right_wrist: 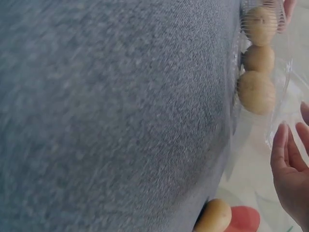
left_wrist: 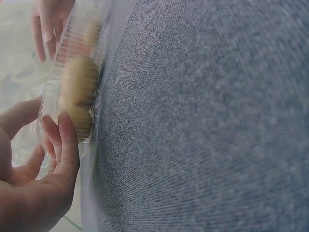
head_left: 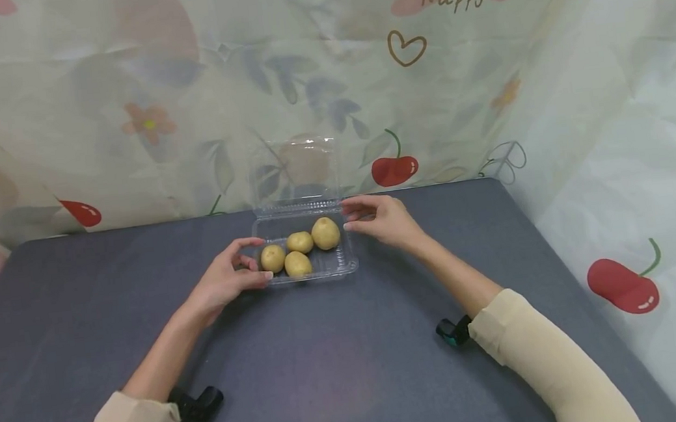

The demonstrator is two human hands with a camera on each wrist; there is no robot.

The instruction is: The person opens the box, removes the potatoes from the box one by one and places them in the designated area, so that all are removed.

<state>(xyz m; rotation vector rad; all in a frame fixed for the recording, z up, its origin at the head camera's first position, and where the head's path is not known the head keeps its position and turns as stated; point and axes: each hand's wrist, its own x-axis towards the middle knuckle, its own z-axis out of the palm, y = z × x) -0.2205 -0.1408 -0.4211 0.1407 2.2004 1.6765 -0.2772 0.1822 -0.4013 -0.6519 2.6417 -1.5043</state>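
A clear plastic clamshell box (head_left: 334, 266) lies on the dark table with its lid (head_left: 293, 174) raised at the back. Several potatoes (head_left: 297, 265) sit inside it. My left hand (head_left: 230, 274) holds the box's left end, thumb at the front corner and index finger toward the back. In the left wrist view, fingertips (left_wrist: 67, 126) lie against the clear side wall. Beside the box's right back corner is my right hand (head_left: 385, 220), fingers loosely bent with nothing between them. The right wrist view shows those fingers (right_wrist: 280, 145) close to the plastic edge.
Another potato (right_wrist: 215, 216) lies on the table beyond the right hand in the right wrist view; the head view does not show it. A printed curtain (head_left: 180, 117) hangs behind the grey-blue table (head_left: 324, 370). Black devices (head_left: 200, 404) are worn at both wrists.
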